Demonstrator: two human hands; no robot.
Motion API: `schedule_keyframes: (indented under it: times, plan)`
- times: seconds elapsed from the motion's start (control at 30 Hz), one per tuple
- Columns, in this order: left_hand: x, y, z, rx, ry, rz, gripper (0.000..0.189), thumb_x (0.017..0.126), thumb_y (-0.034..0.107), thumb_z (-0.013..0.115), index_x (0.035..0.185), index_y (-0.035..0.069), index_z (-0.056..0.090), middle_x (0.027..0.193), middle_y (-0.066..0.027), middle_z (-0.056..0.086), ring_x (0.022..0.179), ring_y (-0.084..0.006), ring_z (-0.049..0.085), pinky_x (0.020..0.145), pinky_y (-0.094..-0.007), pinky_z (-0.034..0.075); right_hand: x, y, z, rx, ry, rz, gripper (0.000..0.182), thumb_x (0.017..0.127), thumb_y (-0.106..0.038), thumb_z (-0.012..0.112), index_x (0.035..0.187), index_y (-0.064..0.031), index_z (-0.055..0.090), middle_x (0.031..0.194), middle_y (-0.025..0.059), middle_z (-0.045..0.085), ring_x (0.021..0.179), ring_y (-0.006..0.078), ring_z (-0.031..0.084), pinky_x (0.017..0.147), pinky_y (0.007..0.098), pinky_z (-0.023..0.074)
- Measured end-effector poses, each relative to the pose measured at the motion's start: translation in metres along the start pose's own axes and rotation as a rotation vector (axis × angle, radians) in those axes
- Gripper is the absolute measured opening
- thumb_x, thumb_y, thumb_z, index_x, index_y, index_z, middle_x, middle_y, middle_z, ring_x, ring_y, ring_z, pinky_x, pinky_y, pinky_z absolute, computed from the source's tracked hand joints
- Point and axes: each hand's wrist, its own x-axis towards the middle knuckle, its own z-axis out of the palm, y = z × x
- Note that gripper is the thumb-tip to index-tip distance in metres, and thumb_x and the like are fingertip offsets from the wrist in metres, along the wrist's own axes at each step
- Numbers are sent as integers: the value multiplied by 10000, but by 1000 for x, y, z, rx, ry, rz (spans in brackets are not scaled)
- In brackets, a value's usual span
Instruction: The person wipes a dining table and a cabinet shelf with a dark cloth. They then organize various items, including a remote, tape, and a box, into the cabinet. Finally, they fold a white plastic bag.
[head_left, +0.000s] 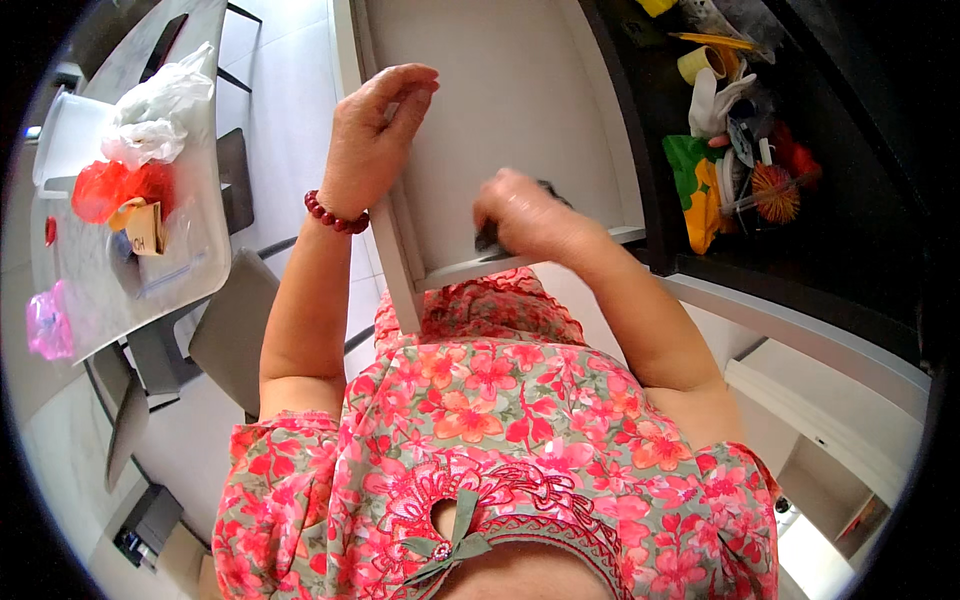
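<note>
My right hand (525, 214) is closed around a dark cloth (487, 237), whose edges stick out on both sides of the fist. It is at the near end of a pulled-out drawer (502, 97) with a pale grey bottom and low walls. The hand hides most of the cloth, and its fingers are slightly blurred. My left hand (379, 139) hovers at the drawer's left wall (395, 255), its fingers loosely bent and a small gap showing by the thumb. I see nothing held in it. A dark red bead bracelet (337, 215) circles the left wrist.
On the right, a black surface (847, 277) bears a white glove (712, 101), a tape roll (701, 65), a green-and-orange packet (694, 195) and a spiky ball (775, 193). At left, a marble-patterned table (97, 292) carries plastic bags (161, 97). A grey chair (240, 322) stands beside it.
</note>
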Motion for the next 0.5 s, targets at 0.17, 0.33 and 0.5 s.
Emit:
schedule_keyframes:
  times: [0.17, 0.33, 0.5]
  plan:
    - [0, 0, -3, 81, -66, 8, 163, 896, 76, 549, 1024, -3, 611, 936, -68, 653, 890, -128, 607, 774, -244, 476, 33, 47, -9, -69, 828, 137, 341, 694, -8, 553, 1024, -52, 627, 1033, 149, 596, 998, 327, 522, 897, 400, 408]
    - [-2, -1, -6, 172, -78, 40, 171, 898, 100, 549, 1023, 3, 612, 936, -86, 658, 881, -150, 622, 767, -257, 483, 60, 61, 18, -253, 782, 111, 472, 692, 7, 593, 1158, -61, 563, 1161, 135, 536, 1111, 328, 466, 961, 425, 363]
    - [-2, -6, -8, 257, -142, 41, 185, 898, 120, 551, 1028, 3, 611, 918, -104, 659, 846, -158, 627, 749, -268, 489, 40, 50, 36, -212, 689, -183, 410, 680, 8, 560, 1073, -92, 615, 1136, 101, 546, 1085, 295, 482, 925, 417, 384]
